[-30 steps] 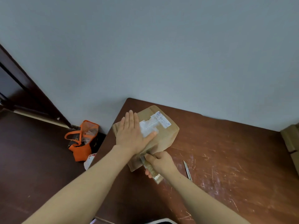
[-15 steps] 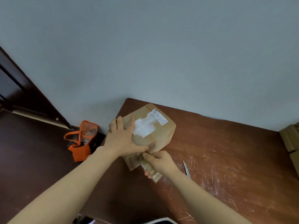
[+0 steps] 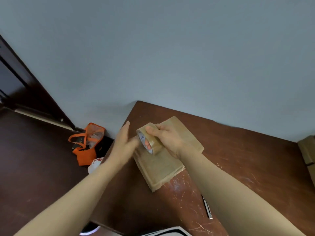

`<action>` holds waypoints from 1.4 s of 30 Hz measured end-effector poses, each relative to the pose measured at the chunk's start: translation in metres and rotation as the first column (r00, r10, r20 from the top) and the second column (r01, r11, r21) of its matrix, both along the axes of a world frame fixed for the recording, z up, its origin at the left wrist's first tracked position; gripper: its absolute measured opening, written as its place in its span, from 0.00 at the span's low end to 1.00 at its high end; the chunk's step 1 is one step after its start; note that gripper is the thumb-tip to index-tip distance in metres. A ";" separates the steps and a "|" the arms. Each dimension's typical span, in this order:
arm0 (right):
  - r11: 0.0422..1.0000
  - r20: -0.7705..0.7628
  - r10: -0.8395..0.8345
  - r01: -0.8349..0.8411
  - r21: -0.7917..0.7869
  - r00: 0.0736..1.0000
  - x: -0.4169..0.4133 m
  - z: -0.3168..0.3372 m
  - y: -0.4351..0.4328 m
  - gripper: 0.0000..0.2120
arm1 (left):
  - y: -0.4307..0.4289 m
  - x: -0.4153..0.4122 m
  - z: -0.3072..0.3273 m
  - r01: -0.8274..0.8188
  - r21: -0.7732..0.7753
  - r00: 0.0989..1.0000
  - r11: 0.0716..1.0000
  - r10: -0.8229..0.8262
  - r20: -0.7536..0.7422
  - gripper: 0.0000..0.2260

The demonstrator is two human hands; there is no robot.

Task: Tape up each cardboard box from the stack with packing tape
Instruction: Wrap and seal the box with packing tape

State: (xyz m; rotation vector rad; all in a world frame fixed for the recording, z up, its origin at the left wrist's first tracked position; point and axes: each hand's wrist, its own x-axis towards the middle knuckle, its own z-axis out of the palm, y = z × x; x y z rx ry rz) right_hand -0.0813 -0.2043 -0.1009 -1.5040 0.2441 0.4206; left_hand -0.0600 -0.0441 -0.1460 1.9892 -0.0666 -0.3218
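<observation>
Scratched counter (image 3: 255, 167) holds 1 flat cardboard box (image 3: 162, 169), probably light and stiff, so pin its top. Right hand (image 3: 170, 138) grips the tape roll (image 3: 151, 142) over it, left hand (image 3: 125, 142) relaxed beside.

The box (image 3: 162, 169) lies on the table (image 3: 238, 160), the tape roll (image 3: 156, 145) over it; a bag (image 3: 84, 153) sits on the floor (image 3: 34, 159), left.
</observation>
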 end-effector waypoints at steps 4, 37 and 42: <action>0.999 0.034 0.012 -0.013 0.037 0.999 -0.003 -0.007 0.000 0.16 | -0.004 -0.050 -0.019 0.416 0.476 0.898 0.775 -0.432 -0.082 0.70; 0.990 -0.229 -0.062 0.031 -0.135 0.971 -0.122 -0.069 -0.020 0.17 | -0.050 -0.025 0.014 0.219 0.732 0.945 0.645 -0.327 0.006 0.53; 0.988 -0.235 -0.084 0.052 -0.142 0.968 -0.118 -0.068 -0.020 0.17 | -0.072 -0.020 -0.019 0.129 0.844 0.918 0.520 -0.384 0.096 0.45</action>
